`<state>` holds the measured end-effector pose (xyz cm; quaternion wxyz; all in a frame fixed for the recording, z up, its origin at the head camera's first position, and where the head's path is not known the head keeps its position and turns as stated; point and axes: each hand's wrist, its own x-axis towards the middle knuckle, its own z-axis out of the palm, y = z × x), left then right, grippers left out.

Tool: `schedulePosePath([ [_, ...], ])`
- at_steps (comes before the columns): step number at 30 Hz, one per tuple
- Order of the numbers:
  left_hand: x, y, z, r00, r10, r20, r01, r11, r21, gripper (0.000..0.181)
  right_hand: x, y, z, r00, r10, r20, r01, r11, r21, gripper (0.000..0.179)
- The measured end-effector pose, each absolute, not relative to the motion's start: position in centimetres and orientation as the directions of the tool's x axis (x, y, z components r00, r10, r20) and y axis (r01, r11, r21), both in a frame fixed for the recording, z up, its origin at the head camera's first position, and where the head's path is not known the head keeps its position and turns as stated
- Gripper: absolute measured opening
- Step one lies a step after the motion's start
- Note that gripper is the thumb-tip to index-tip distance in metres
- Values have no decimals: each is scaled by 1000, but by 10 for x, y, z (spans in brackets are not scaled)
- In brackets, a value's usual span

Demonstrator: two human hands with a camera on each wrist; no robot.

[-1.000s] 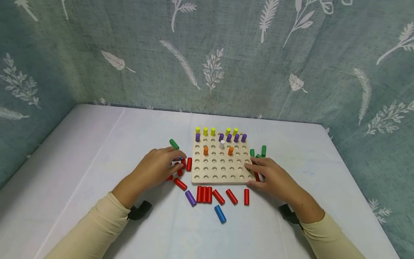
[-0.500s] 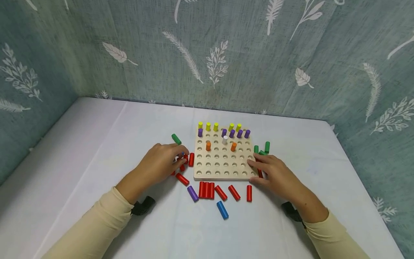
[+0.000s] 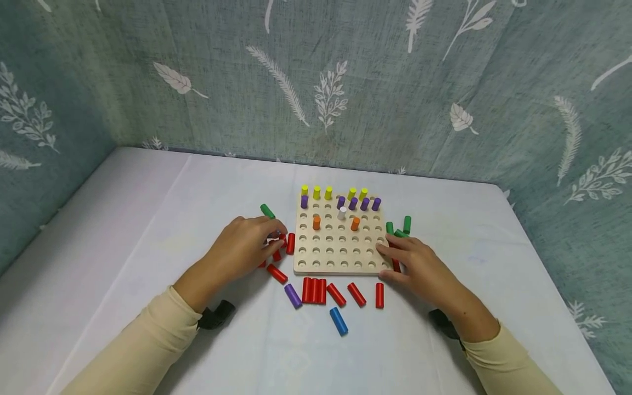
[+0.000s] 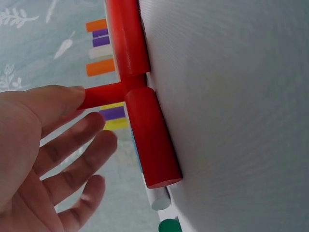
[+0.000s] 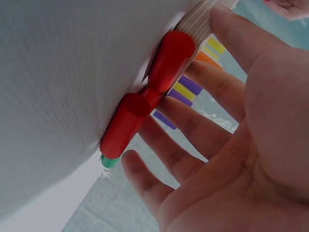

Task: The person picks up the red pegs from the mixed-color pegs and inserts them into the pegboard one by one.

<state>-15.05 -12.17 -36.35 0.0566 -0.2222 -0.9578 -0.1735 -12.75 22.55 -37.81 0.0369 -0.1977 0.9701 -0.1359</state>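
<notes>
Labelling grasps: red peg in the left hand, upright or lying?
Roughly upright: in the left wrist view, the red peg, pinched by the left hand, points like the orange peg standing in the board.

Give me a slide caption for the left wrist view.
Left hand pinches a red peg beside other red pegs on the white table.

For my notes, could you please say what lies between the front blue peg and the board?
The head view shows a slanted red peg between the blue peg and the board.
</notes>
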Motion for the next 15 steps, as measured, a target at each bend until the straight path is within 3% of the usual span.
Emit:
schedulePosePath([
  [15,-146,-117,-359,-888,395,237,456,822,340,26,-127,225,-378,-926,-374,-51,-337,880,-334,65],
])
